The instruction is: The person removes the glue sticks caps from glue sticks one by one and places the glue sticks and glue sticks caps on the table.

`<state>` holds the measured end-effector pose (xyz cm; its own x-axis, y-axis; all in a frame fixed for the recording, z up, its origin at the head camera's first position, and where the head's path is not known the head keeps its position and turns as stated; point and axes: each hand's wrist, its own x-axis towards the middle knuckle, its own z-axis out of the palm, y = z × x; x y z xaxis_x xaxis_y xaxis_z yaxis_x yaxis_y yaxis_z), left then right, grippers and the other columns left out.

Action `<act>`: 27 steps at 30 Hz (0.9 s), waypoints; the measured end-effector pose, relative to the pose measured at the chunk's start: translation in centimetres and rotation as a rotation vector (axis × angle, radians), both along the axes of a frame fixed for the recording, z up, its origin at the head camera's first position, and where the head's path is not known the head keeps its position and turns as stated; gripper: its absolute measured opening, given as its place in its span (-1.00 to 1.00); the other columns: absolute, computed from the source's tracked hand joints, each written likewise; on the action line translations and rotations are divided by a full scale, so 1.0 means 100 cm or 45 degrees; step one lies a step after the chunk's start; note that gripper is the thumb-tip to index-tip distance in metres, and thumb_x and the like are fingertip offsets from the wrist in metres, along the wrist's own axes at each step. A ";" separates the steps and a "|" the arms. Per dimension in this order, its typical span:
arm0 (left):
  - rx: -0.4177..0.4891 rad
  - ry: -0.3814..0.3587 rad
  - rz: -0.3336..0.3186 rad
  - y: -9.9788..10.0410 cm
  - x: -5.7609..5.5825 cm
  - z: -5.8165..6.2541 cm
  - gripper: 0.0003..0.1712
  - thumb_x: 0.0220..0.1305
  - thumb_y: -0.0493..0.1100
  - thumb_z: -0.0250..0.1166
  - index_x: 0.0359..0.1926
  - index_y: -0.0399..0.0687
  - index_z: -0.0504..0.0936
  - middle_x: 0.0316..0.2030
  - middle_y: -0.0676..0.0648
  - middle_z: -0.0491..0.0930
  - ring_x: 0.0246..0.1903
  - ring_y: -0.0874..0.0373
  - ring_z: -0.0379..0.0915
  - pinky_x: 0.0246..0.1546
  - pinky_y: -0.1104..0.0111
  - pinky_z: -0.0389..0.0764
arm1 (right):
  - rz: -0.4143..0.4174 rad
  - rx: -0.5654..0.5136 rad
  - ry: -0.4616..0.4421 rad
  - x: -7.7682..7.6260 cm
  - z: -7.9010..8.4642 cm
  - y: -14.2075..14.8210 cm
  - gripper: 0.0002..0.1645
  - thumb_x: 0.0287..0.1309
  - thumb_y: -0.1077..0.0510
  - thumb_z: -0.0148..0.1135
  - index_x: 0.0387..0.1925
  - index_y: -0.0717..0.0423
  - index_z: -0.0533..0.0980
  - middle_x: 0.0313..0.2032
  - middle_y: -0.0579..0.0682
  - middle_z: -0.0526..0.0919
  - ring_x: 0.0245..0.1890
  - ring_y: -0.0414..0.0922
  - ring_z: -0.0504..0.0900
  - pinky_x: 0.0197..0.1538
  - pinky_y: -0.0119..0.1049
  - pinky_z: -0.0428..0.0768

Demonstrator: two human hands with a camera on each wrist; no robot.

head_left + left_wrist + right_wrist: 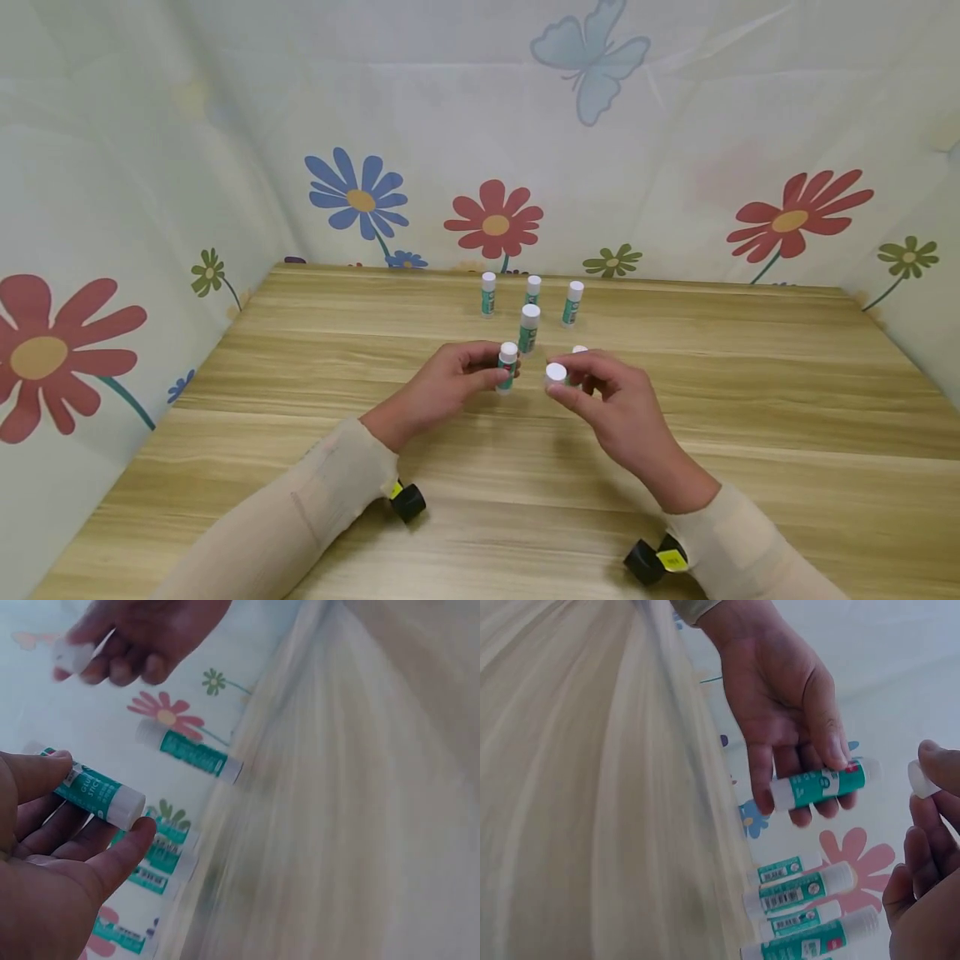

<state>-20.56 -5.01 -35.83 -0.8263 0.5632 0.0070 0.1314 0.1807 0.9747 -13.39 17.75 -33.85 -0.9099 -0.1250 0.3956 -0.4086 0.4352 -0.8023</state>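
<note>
My left hand (450,379) holds a glue stick (825,786) with a green label and white ends, thumb on one side and fingers on the other. It is upright in the head view, above the wooden table. To its right, my right hand (618,408) pinches a white cap (921,780) between thumb and fingers, apart from the stick. Another glue stick (580,352) stands just behind the right hand, mostly hidden by it in the head view. Right behind the left hand's stick stands one more glue stick (529,329).
Three glue sticks stand farther back on the wooden table (360,333): a left one (489,295), a middle one (533,289) and a right one (573,304). A flower-printed curtain (420,100) hangs behind the table's far edge.
</note>
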 end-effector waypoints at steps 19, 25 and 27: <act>-0.051 0.008 0.120 -0.043 -0.038 -0.007 -0.60 0.39 -0.17 0.17 0.19 -0.18 0.51 0.05 -0.12 0.59 0.02 0.06 0.50 0.15 0.28 0.54 | -0.002 0.330 -0.312 0.006 -0.009 0.008 -0.79 0.05 0.06 0.44 -0.22 -0.10 0.65 -0.40 -0.14 0.59 -0.40 -0.14 0.42 -0.41 -0.39 0.43; -0.084 -0.001 0.207 -0.053 -0.049 -0.012 -0.59 0.39 -0.19 0.17 0.21 -0.19 0.49 0.08 -0.12 0.58 0.05 0.06 0.48 0.20 0.22 0.50 | 0.067 0.438 -0.394 0.003 -0.014 0.010 -0.83 0.03 0.08 0.44 -0.28 -0.11 0.65 -0.42 -0.16 0.62 -0.42 -0.16 0.41 -0.48 -0.40 0.39; -0.085 -0.004 0.226 -0.056 -0.052 -0.014 -0.60 0.39 -0.21 0.17 0.20 -0.22 0.49 0.07 -0.14 0.57 0.05 0.05 0.47 0.21 0.21 0.49 | 0.089 0.466 -0.423 0.002 -0.015 0.010 -0.84 0.02 0.07 0.45 -0.31 -0.14 0.64 -0.40 -0.17 0.64 -0.44 -0.16 0.40 -0.48 -0.40 0.37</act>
<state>-25.74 -10.57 -37.20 -0.9126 0.4078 -0.0286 0.0883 0.2649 0.9602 -13.21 18.73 -35.38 -0.9639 -0.2664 0.0044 -0.1948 0.6934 -0.6937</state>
